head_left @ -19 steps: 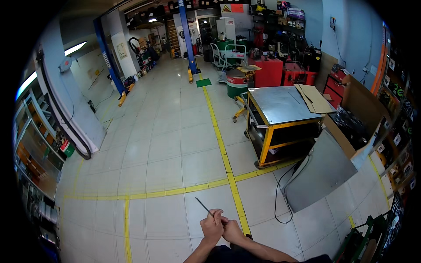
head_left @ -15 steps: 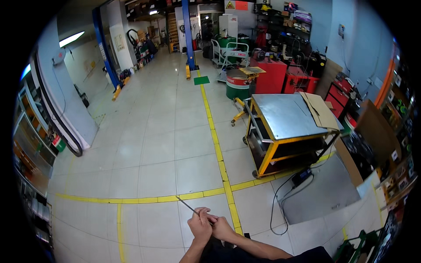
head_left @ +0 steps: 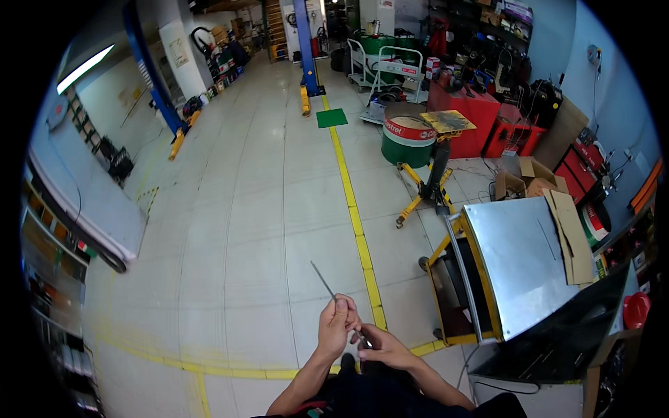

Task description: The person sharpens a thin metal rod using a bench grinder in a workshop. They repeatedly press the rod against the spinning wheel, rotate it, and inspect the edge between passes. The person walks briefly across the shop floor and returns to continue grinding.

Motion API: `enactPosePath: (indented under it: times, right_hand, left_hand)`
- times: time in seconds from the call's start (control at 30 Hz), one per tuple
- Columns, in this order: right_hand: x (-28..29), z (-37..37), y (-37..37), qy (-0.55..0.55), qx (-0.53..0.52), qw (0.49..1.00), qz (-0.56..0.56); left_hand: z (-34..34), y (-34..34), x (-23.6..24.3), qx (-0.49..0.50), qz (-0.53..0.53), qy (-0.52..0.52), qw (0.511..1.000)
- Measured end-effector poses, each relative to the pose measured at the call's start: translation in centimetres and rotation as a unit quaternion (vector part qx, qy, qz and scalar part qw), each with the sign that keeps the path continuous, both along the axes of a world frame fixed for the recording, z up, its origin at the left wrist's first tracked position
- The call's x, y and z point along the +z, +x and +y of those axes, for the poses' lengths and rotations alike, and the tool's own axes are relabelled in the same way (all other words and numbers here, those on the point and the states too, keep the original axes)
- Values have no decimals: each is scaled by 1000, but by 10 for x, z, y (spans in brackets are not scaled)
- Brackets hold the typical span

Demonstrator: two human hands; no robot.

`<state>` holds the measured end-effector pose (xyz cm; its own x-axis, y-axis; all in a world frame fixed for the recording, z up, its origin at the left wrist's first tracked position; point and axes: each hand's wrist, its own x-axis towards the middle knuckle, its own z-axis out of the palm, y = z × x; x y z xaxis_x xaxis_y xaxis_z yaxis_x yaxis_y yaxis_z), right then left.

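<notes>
While you stand over the tiled floor [head_left: 265, 230], your left hand [head_left: 336, 325] and right hand [head_left: 383, 346] meet, fingers clamped on a thin metal rod [head_left: 325, 280] (angled up-left), near the steel-topped cart [head_left: 519, 261].

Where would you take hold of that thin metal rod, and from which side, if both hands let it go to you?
Probably the bare upper stretch of the thin metal rod. It slants up and to the left, clear of the left hand and right hand, which cover its lower end. Come from the left side, pinching across the shaft, since it is too slim to wrap.
</notes>
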<state>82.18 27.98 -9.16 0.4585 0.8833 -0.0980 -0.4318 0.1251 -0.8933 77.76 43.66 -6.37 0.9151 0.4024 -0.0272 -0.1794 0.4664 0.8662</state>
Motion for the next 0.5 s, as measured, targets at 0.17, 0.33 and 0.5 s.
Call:
enactPosePath:
  times: [0.17, 0.33, 0.5]
  right_hand:
    - [-47, 88, 180, -18, -32, 998, 51]
    - [-42, 220, 370, -193, -19, 956, -222]
    - [-34, 317, 538, -95, -65, 982, -149]
  left_hand:
    - [100, 197, -24, -82, 13, -45, 996]
    - [204, 390, -33, 67, 69, -24, 995]
    - [289, 553, -12, 97, 37, -15, 994]
